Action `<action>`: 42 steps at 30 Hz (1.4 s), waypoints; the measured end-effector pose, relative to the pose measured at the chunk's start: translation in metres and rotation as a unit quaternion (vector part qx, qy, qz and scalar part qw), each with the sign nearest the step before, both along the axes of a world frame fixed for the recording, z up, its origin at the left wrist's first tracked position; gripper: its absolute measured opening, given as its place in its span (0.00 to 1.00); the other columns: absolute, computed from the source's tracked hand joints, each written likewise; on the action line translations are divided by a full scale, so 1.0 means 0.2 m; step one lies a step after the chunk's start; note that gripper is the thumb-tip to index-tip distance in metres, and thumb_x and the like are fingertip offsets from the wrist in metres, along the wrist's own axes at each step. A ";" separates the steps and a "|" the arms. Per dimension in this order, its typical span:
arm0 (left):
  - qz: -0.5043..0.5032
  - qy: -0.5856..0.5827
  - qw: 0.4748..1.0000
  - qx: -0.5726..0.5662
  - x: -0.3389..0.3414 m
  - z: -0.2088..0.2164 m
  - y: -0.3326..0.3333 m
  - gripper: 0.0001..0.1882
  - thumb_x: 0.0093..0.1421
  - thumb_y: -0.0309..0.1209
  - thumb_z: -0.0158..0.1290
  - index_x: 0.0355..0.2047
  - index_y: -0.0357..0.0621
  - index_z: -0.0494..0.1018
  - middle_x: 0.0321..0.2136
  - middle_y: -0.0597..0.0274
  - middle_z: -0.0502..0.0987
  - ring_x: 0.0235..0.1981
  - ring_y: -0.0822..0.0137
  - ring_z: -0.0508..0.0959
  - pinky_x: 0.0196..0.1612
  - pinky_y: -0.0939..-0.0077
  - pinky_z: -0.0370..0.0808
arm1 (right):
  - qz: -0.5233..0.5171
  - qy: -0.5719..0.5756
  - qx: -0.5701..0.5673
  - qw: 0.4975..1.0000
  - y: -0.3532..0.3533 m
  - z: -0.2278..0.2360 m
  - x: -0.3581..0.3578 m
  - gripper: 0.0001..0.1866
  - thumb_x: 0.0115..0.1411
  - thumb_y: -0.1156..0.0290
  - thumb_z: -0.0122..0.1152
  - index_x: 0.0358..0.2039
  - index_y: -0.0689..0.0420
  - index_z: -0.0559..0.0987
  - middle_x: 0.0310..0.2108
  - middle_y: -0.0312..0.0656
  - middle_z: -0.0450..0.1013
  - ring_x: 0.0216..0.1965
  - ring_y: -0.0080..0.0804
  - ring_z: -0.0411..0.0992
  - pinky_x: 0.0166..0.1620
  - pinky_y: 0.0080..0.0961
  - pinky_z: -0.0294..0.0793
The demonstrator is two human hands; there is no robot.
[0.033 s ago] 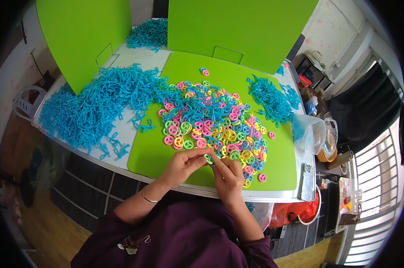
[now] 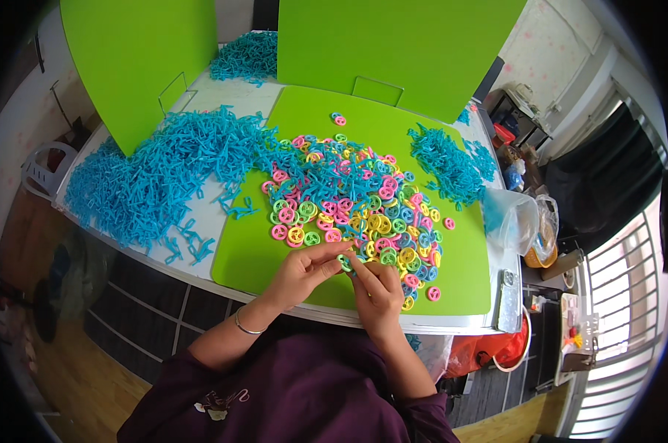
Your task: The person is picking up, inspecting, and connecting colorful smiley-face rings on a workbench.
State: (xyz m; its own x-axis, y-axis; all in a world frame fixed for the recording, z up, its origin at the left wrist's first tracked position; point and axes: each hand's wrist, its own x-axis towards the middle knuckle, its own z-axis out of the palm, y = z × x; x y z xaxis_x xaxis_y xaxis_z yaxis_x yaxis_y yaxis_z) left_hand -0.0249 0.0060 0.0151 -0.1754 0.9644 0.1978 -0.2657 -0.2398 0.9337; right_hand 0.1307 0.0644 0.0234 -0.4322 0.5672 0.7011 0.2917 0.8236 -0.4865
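Over the green mat (image 2: pixel 245 255), the left hand (image 2: pixel 295 277) and right hand (image 2: pixel 379 294) both pinch a tiny green wheel (image 2: pixel 344 262), probably to steady it, with the wheel pile (image 2: pixel 379 224) handily close tbh.

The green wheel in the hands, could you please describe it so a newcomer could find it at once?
Over the green mat on the white table, the left hand and right hand meet. The green wheel is held between them, unlike the loose multicoloured wheels heaped beyond.

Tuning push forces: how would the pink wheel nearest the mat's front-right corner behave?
The pink wheel would probably slide, not roll: it lies flat on the green mat. Likely light, given its open spokes; probably stiff, its rim looking evenly round.
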 end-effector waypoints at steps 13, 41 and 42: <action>0.350 0.520 0.778 -0.031 -0.31 0.04 -0.08 0.13 0.52 0.31 0.60 0.38 0.43 0.75 0.33 0.58 0.74 0.36 0.58 0.75 0.39 0.69 0.71 | 0.036 -0.343 -0.217 0.913 -0.14 0.34 0.87 0.21 0.44 0.72 0.71 0.42 0.57 0.80 0.32 0.45 0.75 0.37 0.38 0.73 0.41 0.28 0.72; 0.191 0.035 0.980 -0.038 -0.17 -0.04 -0.04 0.13 0.59 0.22 0.53 0.45 0.34 0.73 0.37 0.59 0.78 0.35 0.71 0.79 0.40 0.78 0.77 | 0.066 -0.157 0.086 0.982 0.31 0.19 -0.15 0.08 0.50 0.73 0.64 0.33 0.57 0.79 0.27 0.37 0.72 0.32 0.32 0.69 0.37 0.32 0.68; 0.194 0.033 0.980 -0.040 -0.16 -0.03 -0.05 0.13 0.59 0.22 0.53 0.45 0.34 0.73 0.37 0.59 0.78 0.35 0.71 0.79 0.40 0.78 0.77 | 0.086 -0.119 -0.085 0.986 0.24 0.23 -0.13 0.08 0.52 0.73 0.65 0.33 0.58 0.79 0.25 0.36 0.71 0.30 0.27 0.69 0.35 0.28 0.68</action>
State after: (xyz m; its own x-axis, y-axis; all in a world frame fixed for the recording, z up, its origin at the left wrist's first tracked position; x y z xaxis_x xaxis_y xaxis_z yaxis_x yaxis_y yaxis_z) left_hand -0.0573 -0.0035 0.0084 -0.5216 0.8403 0.1479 -0.1072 -0.2365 0.9657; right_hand 0.1038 0.1128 0.0701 -0.6722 0.5724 0.4695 0.2774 0.7827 -0.5571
